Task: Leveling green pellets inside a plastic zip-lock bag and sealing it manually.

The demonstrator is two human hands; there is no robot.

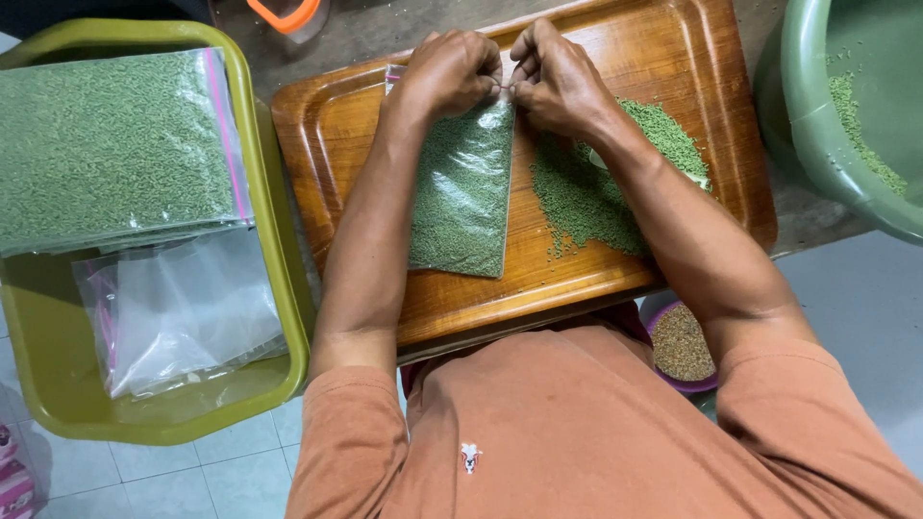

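Pinching together, my left hand (450,72) and right hand (558,77) close their fingertips (495,86) on the top edge of the pellet-filled clear bag (463,187), which lies flat on the wooden tray (336,144) beside loose green pellets (586,197).

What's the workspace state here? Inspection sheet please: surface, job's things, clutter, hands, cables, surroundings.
Surface: brown wooden tray, on a grey floor.
Job's things: clear plastic bag of green pellets, flat on the tray; loose green pellet pile right of it.
Clutter: small purple bowl of brownish grains beside the tray.
Hands: left hand and right hand both pinch the bag's top edge.
Cables: nothing seen.
Surroundings: olive plastic tub with filled bags and empty clear bags; green basin with pellets.
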